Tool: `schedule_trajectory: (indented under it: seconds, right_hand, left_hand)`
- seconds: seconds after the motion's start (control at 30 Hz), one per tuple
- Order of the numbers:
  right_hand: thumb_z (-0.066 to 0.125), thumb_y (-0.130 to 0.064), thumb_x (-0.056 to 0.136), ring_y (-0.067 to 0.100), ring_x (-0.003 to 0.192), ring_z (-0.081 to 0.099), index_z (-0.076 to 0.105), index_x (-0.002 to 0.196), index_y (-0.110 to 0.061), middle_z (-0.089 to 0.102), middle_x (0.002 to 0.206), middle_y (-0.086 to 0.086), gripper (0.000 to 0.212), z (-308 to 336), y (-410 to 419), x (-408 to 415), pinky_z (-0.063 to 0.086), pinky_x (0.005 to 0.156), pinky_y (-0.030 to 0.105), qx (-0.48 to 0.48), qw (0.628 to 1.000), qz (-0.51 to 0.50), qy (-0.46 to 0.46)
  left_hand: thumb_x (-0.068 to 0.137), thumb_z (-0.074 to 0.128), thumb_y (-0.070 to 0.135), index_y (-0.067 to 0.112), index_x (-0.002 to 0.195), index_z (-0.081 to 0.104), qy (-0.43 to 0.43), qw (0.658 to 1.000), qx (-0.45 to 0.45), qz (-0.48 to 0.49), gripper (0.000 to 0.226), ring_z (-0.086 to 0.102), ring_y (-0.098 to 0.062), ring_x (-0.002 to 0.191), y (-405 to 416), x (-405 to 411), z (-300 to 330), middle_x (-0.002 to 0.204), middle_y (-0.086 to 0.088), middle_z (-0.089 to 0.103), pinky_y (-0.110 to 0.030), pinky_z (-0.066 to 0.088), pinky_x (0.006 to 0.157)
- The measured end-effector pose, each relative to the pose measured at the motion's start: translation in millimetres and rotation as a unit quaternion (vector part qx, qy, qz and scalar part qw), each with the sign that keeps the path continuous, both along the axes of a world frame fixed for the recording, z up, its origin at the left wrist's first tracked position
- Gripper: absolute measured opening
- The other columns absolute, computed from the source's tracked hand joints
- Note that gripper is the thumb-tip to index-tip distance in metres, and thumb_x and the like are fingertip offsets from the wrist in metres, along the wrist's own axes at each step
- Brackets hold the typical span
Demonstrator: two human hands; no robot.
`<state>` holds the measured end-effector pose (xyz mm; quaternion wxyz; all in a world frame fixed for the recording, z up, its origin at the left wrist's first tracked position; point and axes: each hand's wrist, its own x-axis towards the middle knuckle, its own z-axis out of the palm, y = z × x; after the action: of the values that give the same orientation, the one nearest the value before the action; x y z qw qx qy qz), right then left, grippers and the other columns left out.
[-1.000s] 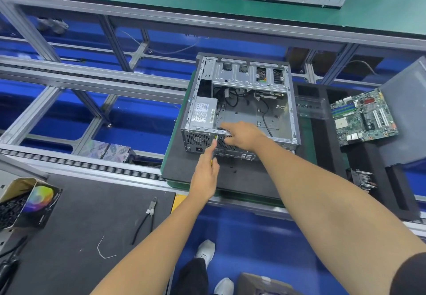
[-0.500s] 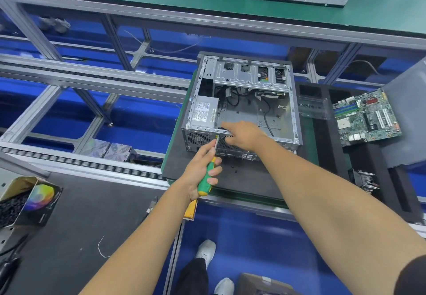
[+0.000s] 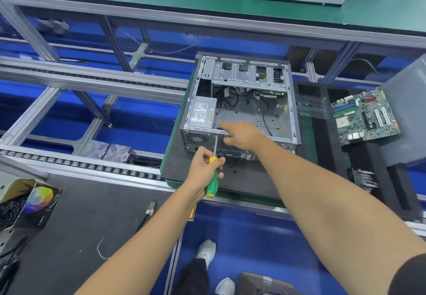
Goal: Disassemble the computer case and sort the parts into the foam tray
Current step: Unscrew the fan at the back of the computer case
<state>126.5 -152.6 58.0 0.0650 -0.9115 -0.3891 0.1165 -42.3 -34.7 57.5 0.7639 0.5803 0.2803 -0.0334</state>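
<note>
In the head view, my left hand (image 3: 204, 170) fingers are gripping the screwdriver (image 3: 212, 175) against the computer case (image 3: 239, 106); my right hand (image 3: 242, 134) is resting open atop it. Motherboard (image 3: 365, 116) is already lying right; power supply (image 3: 202, 115) is remaining.

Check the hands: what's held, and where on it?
Left hand grips the screwdriver by its green-yellow handle, shaft pointing up at the case rear. Right hand rests on the case's rear edge; no clear grip.

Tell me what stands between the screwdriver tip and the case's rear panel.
Nothing visible. The left hand grips the screwdriver, its shaft reaching the rear panel of the case; the right hand rests beside it.
</note>
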Motion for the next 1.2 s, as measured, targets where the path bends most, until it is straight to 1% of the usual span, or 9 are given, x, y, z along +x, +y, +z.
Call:
schedule_trajectory:
  seconds: [0.2,0.33,0.4,0.5,0.6,0.7,0.9,1.07,1.2]
  right_hand:
    - [0.057,-0.033,0.095,0.023,0.07,0.051,0.042,0.118,-0.028,0.046,0.07,-0.008,0.029,2,0,0,0.024,0.051,0.03,-0.009,1.0,-0.001,0.003]
    - [0.057,-0.033,0.095,0.024,0.07,0.05,0.042,0.118,-0.029,0.046,0.069,-0.008,0.028,2,0,-1,0.024,0.051,0.032,-0.006,1.0,0.002,0.0]
    - [0.056,-0.033,0.095,0.025,0.07,0.05,0.042,0.117,-0.028,0.045,0.068,-0.008,0.027,2,0,-1,0.024,0.051,0.031,-0.007,1.0,0.003,-0.004]
    - [0.056,-0.033,0.093,0.026,0.069,0.048,0.043,0.119,-0.028,0.043,0.067,-0.007,0.029,1,0,0,0.024,0.052,0.034,-0.007,1.0,0.002,-0.011]
    - [0.055,-0.033,0.093,0.027,0.067,0.048,0.042,0.118,-0.027,0.044,0.066,-0.006,0.029,-2,0,2,0.024,0.051,0.033,-0.008,1.0,0.007,-0.015]
    - [0.055,-0.033,0.093,0.025,0.067,0.048,0.04,0.118,-0.029,0.046,0.066,-0.004,0.03,-5,0,4,0.023,0.049,0.032,-0.004,1.0,0.013,-0.017]
    - [0.054,-0.035,0.095,0.024,0.066,0.047,0.041,0.125,-0.027,0.047,0.068,-0.003,0.034,-6,-1,4,0.022,0.05,0.032,-0.004,1.0,0.012,-0.019]
    - [0.055,-0.034,0.094,0.026,0.067,0.048,0.042,0.124,-0.027,0.045,0.067,-0.005,0.033,-4,-1,3,0.024,0.051,0.033,-0.008,1.0,0.009,-0.018]
    - [0.057,-0.035,0.094,0.031,0.071,0.051,0.042,0.119,-0.027,0.052,0.073,0.002,0.03,-3,0,4,0.028,0.055,0.036,-0.01,1.0,0.004,-0.012]
  left_hand:
    - [0.095,0.071,0.019,0.017,0.097,0.052,0.007,0.987,0.155,0.033,0.019,0.064,-0.016,0.069,-11,-12,0,0.092,-0.01,0.063,-0.042,0.063,0.059]
    - [0.096,0.069,0.022,0.014,0.104,0.056,0.003,0.971,0.234,0.045,0.018,0.064,-0.011,0.057,-19,-8,2,0.092,-0.01,0.065,-0.033,0.056,0.046]
    - [0.098,0.068,0.021,0.01,0.106,0.055,0.007,0.983,0.181,0.038,0.019,0.057,-0.007,0.052,-21,-7,1,0.09,-0.007,0.06,-0.027,0.048,0.042]
    - [0.099,0.068,0.019,0.009,0.103,0.055,0.023,0.999,-0.028,0.034,0.017,0.047,-0.007,0.053,-14,-5,-4,0.085,-0.001,0.05,-0.022,0.038,0.04]
    - [0.094,0.07,0.018,0.006,0.112,0.063,0.019,0.974,-0.222,0.047,0.022,0.043,-0.004,0.055,-3,-7,-9,0.086,0.0,0.054,-0.015,0.034,0.039]
    - [0.084,0.075,0.02,0.007,0.11,0.06,0.009,0.957,-0.284,0.052,0.032,0.043,-0.002,0.055,-2,-9,-10,0.086,-0.001,0.055,-0.012,0.033,0.038]
    - [0.087,0.076,-0.001,0.01,0.099,0.047,0.093,0.988,-0.123,0.029,0.034,0.049,-0.01,0.053,-7,0,0,0.072,-0.006,0.054,-0.019,0.036,0.039]
    - [0.08,0.084,0.008,0.012,0.088,0.047,0.111,0.99,-0.029,0.08,0.038,0.058,-0.017,0.047,-12,0,4,0.063,-0.011,0.062,-0.024,0.049,0.043]
    - [0.078,0.089,0.025,0.013,0.081,0.051,0.08,0.988,0.066,0.118,0.04,0.075,-0.019,0.062,-18,-7,2,0.067,-0.003,0.071,-0.03,0.055,0.049]
